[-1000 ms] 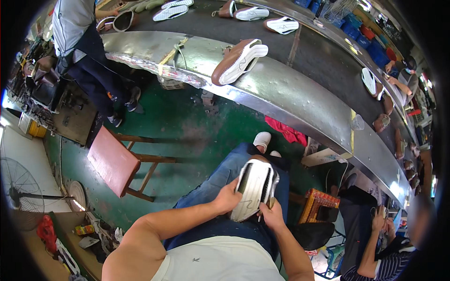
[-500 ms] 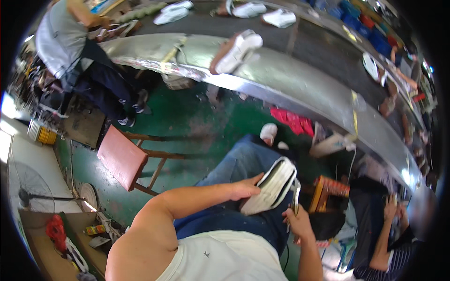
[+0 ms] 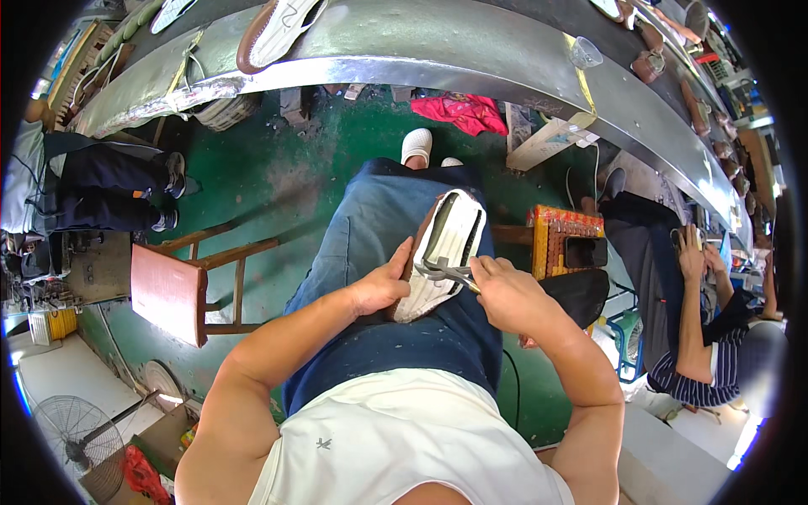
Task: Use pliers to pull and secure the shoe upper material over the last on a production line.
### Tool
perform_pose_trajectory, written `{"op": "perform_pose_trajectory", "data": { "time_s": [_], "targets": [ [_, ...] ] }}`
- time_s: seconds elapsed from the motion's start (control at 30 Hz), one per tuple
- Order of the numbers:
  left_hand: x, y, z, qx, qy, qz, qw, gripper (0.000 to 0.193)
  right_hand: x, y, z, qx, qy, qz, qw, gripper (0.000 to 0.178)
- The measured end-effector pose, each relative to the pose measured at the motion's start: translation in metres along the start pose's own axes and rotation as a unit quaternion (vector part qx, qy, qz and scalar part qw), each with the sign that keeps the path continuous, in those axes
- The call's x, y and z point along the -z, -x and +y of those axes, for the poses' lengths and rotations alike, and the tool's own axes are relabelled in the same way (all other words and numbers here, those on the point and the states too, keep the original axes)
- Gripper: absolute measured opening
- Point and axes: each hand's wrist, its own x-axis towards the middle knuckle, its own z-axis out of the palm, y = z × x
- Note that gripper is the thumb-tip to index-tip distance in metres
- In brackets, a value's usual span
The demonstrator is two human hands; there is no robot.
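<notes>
A white shoe with brown sides (image 3: 427,296) rests on my lap over blue jeans, its length pointing away from me. My left hand (image 3: 384,283) grips the shoe's left side, thumb along the brown edge. In my right hand (image 3: 508,295) is a pair of metal pincers (image 3: 459,273), my fingers wrapped round the handles. The pincers' jaws lie over the white face of the shoe, near its middle; whether they bite on its edge is too small to tell.
Ahead runs a long metal-edged bench (image 3: 370,71) with a brown and white shoe (image 3: 273,38) at its rim. A stool (image 3: 168,290) stands left, an orange crate (image 3: 551,240) right. People work on both sides; a fan (image 3: 77,438) is at lower left.
My right hand has brought the pincers from beside the shoe to over its face. The shoe has turned more upright in view and its white face shows. My view has shifted downward and to the right.
</notes>
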Motion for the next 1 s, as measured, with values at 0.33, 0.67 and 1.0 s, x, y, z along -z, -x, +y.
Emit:
{"op": "perform_pose_trajectory", "data": {
  "time_s": [0.33, 0.67, 1.0],
  "targets": [
    [-0.019, -0.009, 0.013, 0.01, 0.236, 0.137, 0.962, 0.067, -0.04, -0.009, 0.008, 0.008, -0.179, -0.059, 0.982, 0.043],
    [-0.021, -0.01, 0.025, 0.037, 0.229, 0.119, 0.965, 0.07, 0.013, -0.03, 0.01, 0.015, -0.025, -0.137, 0.99, 0.028],
    [0.001, -0.045, -0.03, -0.065, -0.035, 0.339, 0.938, 0.061, -0.095, -0.022, -0.013, -0.017, -0.142, 0.142, 0.98, 0.035]
  ]
}}
